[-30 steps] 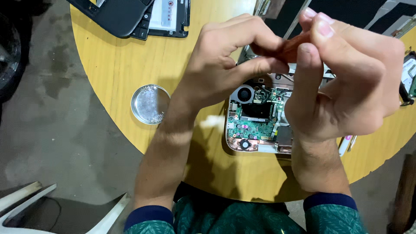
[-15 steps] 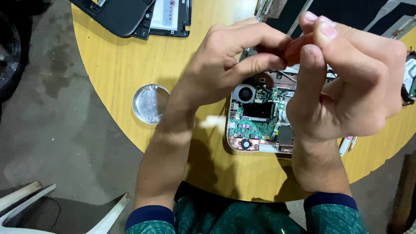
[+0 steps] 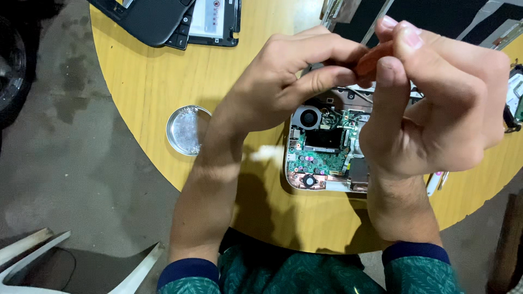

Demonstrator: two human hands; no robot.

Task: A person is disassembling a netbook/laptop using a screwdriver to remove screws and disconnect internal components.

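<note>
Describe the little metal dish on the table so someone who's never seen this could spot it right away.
Start at the round yellow wooden table and follow its left edge, left of the person's left hand. There sits the small dish, well apart from the opened laptop board. It is the only round, shiny, silver thing there, shallow and rimmed, where its neighbours are dark and rectangular.

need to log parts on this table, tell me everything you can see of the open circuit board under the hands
The circuit board is green, set in a pinkish case shell lying flat on the yellow round table, near its front edge. A round black fan sits at its upper left, a dark square part mid-board. Both hands hover above it, hiding its upper right; nothing visibly touches it.
</note>
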